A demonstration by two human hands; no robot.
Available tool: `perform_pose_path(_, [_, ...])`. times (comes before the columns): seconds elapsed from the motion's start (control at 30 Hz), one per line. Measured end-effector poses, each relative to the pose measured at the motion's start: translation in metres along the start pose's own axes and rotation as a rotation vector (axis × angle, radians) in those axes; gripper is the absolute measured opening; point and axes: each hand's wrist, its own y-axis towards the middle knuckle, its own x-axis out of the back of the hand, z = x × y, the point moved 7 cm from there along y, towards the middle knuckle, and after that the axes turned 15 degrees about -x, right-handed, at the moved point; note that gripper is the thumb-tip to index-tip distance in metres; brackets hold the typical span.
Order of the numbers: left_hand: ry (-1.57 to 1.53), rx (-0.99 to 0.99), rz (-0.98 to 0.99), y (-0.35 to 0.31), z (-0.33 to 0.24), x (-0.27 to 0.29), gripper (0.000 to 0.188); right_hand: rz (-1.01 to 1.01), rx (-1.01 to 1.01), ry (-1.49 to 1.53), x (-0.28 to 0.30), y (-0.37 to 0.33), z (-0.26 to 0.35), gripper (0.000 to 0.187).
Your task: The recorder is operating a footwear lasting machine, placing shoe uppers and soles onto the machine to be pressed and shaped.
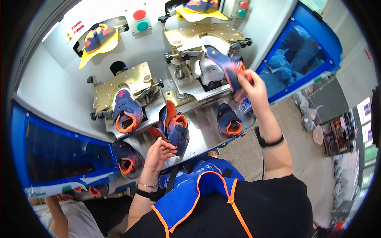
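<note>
My right hand [256, 90] is closed on the orange heel collar of a navy and orange shoe upper [222, 59]. That upper is blurred and reaches up to the white shoe form [212, 70] of the right-hand press. My left hand [158, 155] has its fingers loosely bent and apart, with the fingertips beside another shoe upper [179, 137] on the steel ledge; whether they touch it I cannot tell. Orange-lined pieces [164, 119] lie against that one. One shoe upper [126, 111] sits on the left press, toe upward. A separate shoe upper [229, 120] rests on the ledge's right.
Brass clamp plates [206, 35] with black knobs top the presses. Red and green buttons [141, 20] are on the back wall. Blue-framed windows [293, 59] flank the machine. A dark shoe [126, 158] stands at the left edge, near another person's arm [56, 216].
</note>
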Motion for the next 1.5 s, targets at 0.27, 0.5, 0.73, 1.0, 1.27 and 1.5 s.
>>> perform_pose_path(0.27, [0.520,-0.516,0.266,-0.029,0.027,-0.038,0.035,1.057,0.258,-0.142,-0.132,-0.166,0.013,0.032])
perform_pose_path(0.5, [0.209,0.112,0.032,-0.091,0.068,0.008,0.031,1.160,0.503,-0.211,-0.302,-0.205,-0.014,0.034])
perform_pose_path(0.73, [0.204,0.090,-0.256,-0.127,0.061,0.065,0.034,0.992,0.704,-0.643,-0.444,-0.236,-0.066,0.030])
perform_pose_path(1.0, [0.175,0.112,-0.193,-0.140,0.056,0.104,0.028,0.633,0.892,-0.357,-0.358,-0.192,0.036,0.044])
perform_pose_path(1.27, [0.256,0.202,0.144,-0.100,0.062,0.066,0.026,-0.579,0.770,-0.767,-0.115,0.119,0.204,0.026])
perform_pose_path(1.5, [0.282,0.239,0.403,-0.051,0.070,-0.026,0.026,0.086,0.485,-0.695,-0.072,0.194,0.162,0.034])
